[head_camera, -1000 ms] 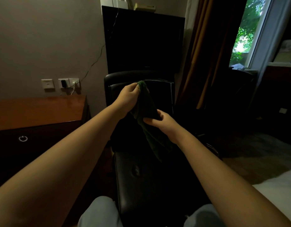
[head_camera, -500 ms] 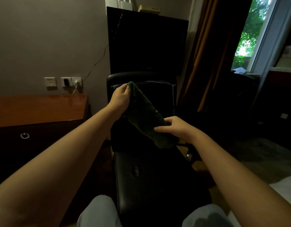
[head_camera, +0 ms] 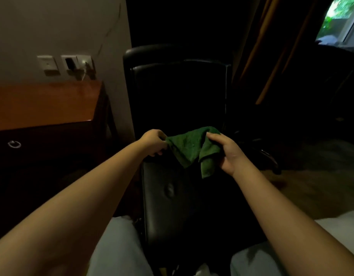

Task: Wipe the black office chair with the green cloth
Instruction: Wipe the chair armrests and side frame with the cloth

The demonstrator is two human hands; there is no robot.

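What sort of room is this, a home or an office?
Probably a bedroom or hotel room: what looks like white bedding at the lower right, a wooden cabinet with a drawer, and heavy curtains beside a window.

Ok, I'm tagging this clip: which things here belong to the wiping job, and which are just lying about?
Job: cloth, held by left hand and right hand; chair.
Lying about: desk; sockets; curtain; window.
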